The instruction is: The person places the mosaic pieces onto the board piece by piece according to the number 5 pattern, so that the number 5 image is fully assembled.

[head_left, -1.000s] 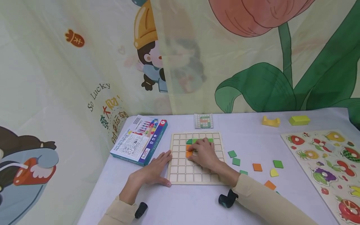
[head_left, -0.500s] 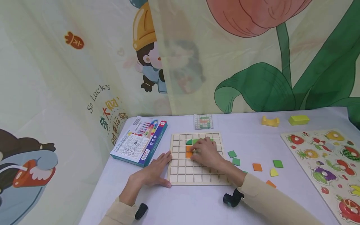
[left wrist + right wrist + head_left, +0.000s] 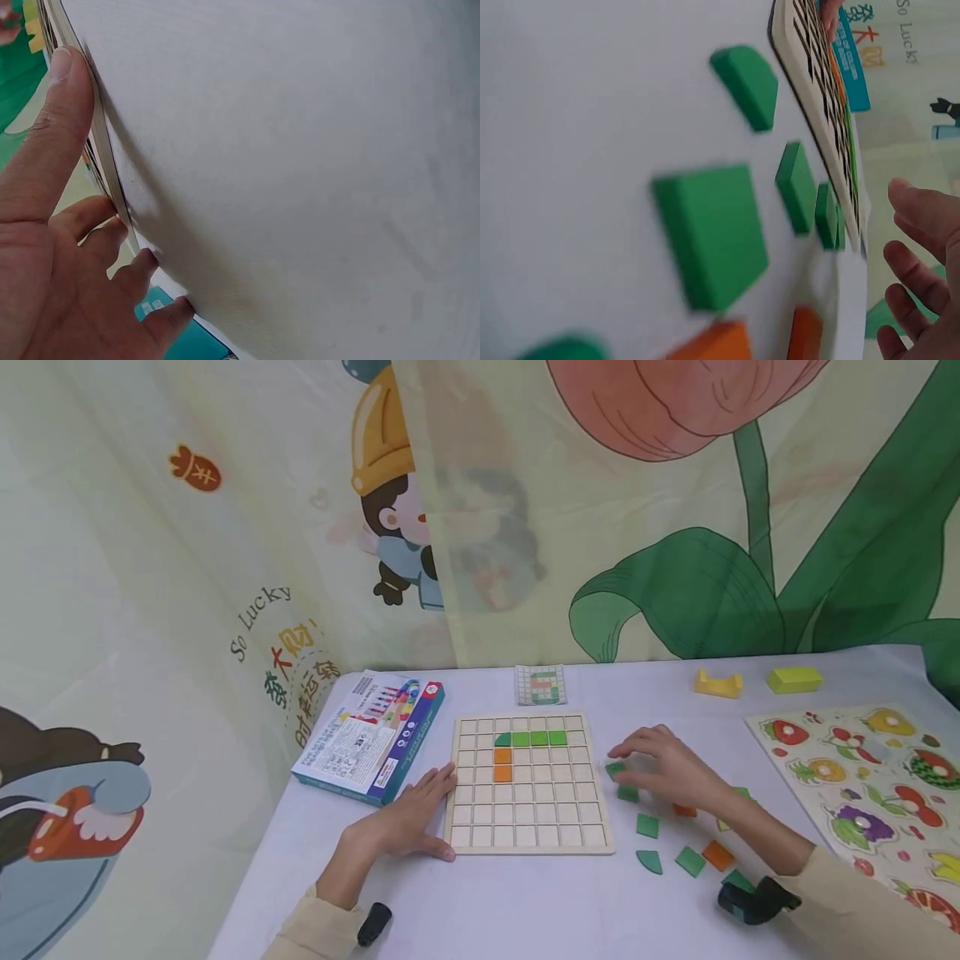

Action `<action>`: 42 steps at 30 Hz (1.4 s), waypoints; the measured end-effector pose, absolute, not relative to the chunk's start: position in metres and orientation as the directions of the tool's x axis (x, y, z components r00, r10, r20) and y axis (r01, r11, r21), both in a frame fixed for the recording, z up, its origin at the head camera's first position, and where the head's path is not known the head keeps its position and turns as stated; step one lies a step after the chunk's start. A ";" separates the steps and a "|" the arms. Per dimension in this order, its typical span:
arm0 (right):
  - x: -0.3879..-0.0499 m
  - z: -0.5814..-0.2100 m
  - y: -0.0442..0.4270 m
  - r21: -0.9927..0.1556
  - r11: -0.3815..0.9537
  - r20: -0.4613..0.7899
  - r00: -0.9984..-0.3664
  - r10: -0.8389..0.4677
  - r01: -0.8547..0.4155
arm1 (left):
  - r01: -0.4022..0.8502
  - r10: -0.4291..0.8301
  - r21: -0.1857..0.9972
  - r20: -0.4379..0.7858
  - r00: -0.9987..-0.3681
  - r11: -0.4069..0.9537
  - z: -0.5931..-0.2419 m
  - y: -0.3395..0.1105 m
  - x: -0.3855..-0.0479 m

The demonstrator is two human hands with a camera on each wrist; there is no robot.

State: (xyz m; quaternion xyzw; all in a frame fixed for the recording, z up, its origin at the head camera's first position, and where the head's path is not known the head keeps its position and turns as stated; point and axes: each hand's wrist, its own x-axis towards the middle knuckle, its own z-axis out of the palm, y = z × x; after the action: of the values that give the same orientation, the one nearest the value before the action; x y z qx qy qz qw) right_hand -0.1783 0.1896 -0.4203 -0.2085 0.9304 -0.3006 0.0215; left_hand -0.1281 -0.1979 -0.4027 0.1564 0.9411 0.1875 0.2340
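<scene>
A wooden grid board (image 3: 547, 837) lies on the table. In its cells sit a green quarter-round tile (image 3: 503, 740), a row of green square tiles (image 3: 539, 739) and two orange tiles (image 3: 502, 766). My left hand (image 3: 405, 820) rests against the board's left edge; in the left wrist view its thumb and fingertips touch that edge. To the right of the board, my right hand (image 3: 671, 768) hovers over loose tiles, fingers apart and holding nothing. Near it lie a green tile (image 3: 647, 826), a green quarter-round tile (image 3: 649, 862) and an orange tile (image 3: 717, 856).
A small pattern card (image 3: 541, 685) lies behind the board. At the left is a flat box (image 3: 371, 735). A yellow cradle-shaped block (image 3: 717, 683) and a yellow rectangular block (image 3: 795, 680) stand at the back right, near a fruit-picture sheet (image 3: 825, 760).
My right hand has left the board and moved right to the loose tiles, uncovering the green row and orange tiles. The left hand stays at the board's edge.
</scene>
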 end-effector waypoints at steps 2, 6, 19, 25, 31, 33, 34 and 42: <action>-0.175 -0.422 0.209 -0.551 0.757 0.051 -0.919 -0.391 -0.352 | 0.207 0.379 0.420 -0.383 -0.842 0.884 -0.403 -0.199 -0.128; -0.168 -0.428 0.241 -0.525 0.781 0.007 -0.920 -0.393 -0.338 | 0.213 0.378 0.409 -0.380 -0.844 0.887 -0.401 -0.202 -0.128; -0.153 -0.435 0.268 -0.507 0.783 -0.008 -0.907 -0.421 -0.360 | 0.211 0.381 0.417 -0.381 -0.843 0.884 -0.400 -0.203 -0.126; -0.152 -0.436 0.268 -0.491 0.796 0.003 -0.914 -0.406 -0.355 | 0.221 0.388 0.414 -0.379 -0.840 0.883 -0.402 -0.203 -0.128; -0.158 -0.431 0.261 -0.502 0.794 0.016 -0.921 -0.388 -0.343 | 0.226 0.395 0.419 -0.378 -0.837 0.879 -0.403 -0.202 -0.128; -0.161 -0.428 0.254 -0.510 0.783 0.043 -0.920 -0.391 -0.356 | 0.224 0.393 0.417 -0.380 -0.837 0.881 -0.402 -0.202 -0.128; -0.164 -0.427 0.250 -0.515 0.776 0.055 -0.917 -0.394 -0.364 | 0.223 0.392 0.418 -0.380 -0.838 0.881 -0.402 -0.201 -0.128; -0.185 -0.425 0.197 -0.553 0.722 0.103 -0.895 -0.435 -0.415 | 0.212 0.385 0.421 -0.384 -0.839 0.882 -0.403 -0.199 -0.128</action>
State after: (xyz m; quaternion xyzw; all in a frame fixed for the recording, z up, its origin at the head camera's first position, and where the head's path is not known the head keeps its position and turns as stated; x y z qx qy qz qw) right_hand -0.1849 0.1973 -0.4254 -0.2289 0.9278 -0.2940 0.0171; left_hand -0.1280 -0.1987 -0.4029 0.1586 0.9412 0.1839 0.2350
